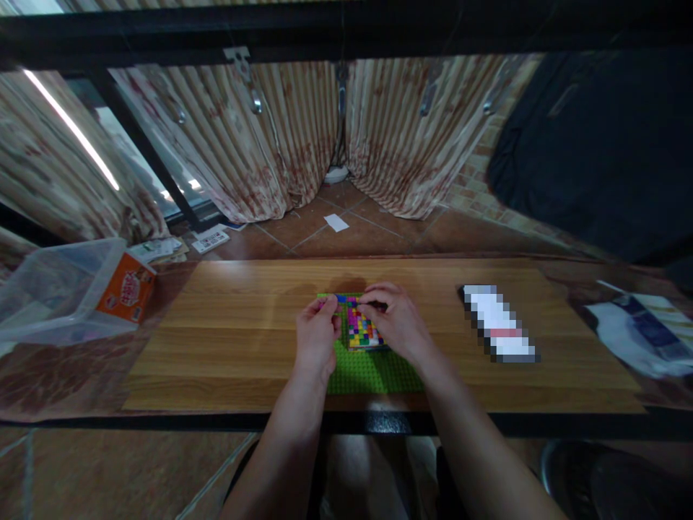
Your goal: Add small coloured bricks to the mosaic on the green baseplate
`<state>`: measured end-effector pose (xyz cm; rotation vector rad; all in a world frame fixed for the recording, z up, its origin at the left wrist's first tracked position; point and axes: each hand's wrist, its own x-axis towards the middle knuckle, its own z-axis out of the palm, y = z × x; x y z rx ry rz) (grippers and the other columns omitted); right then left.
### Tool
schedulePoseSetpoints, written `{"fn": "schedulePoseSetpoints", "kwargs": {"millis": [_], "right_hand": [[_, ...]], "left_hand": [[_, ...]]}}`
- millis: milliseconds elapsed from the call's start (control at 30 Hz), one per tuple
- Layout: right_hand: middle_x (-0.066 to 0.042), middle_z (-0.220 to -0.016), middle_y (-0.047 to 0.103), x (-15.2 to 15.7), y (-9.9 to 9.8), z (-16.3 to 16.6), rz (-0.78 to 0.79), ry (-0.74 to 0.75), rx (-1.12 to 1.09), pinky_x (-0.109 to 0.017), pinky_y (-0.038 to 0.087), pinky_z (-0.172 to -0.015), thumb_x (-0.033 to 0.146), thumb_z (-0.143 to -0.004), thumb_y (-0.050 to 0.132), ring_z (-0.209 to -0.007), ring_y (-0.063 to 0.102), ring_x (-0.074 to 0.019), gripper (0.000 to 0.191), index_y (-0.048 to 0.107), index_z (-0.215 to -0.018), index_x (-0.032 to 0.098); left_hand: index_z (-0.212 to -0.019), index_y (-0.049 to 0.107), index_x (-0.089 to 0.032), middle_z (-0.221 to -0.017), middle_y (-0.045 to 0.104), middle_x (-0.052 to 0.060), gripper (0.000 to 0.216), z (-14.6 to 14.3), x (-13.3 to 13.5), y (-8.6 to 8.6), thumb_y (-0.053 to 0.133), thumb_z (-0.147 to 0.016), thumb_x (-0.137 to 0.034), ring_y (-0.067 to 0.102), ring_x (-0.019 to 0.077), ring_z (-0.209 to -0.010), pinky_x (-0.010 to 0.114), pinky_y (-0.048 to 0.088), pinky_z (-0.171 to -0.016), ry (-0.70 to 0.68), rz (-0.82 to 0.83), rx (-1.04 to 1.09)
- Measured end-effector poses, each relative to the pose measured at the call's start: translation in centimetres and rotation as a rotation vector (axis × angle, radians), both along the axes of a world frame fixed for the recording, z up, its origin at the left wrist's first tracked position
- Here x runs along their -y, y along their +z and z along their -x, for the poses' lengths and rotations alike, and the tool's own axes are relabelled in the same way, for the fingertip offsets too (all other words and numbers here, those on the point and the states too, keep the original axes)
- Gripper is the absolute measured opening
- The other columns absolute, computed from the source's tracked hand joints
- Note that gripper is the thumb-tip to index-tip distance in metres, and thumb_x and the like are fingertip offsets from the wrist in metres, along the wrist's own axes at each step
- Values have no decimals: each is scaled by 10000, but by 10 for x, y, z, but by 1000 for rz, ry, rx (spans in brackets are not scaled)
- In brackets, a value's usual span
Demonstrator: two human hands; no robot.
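- I see toy bricks (360, 335) toward twelve o'clock on the green baseplate (373, 377).
- Left hand (318, 334), nine o'clock: curled, maybe for steadiness.
- Right hand (399, 319), two o'clock: bent over bricks.
- I can't tell either grip.

Odds & ends are ringing the wood tbl (232, 332).
A flat dark-edged item (498, 325) (face blurred) is lying on the tbl's R side; I'm seeing a clear plastic bin (59, 271) w/ orange label (127, 287) sitting off the L end, papers (211, 240) lying nearby. White sheet (336, 222)'s resting on tile flr (303, 230); striped curtains (292, 137) are hanging behind. Big dark shape (606, 159)'s looming upper R, a white-&-blue packet (657, 328) lying below it.
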<state>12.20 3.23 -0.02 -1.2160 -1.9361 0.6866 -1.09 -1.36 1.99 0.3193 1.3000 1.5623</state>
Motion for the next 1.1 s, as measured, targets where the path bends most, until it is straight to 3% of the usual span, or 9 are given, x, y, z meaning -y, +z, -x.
{"fn": "schedulePoseSetpoints", "kwargs": {"millis": [1100], "right_hand": [[-40,-870,719,1,2,3,4,4,-12,-378,475,-850,169,-797,675,-884,641,-210,71,713,-776,225]], "left_hand": [[-700,576,-147,-573,562,-38,271,-2,1,0,778,-612,-305,386,23,-399,160,180,-393,-36,9,11]]}}
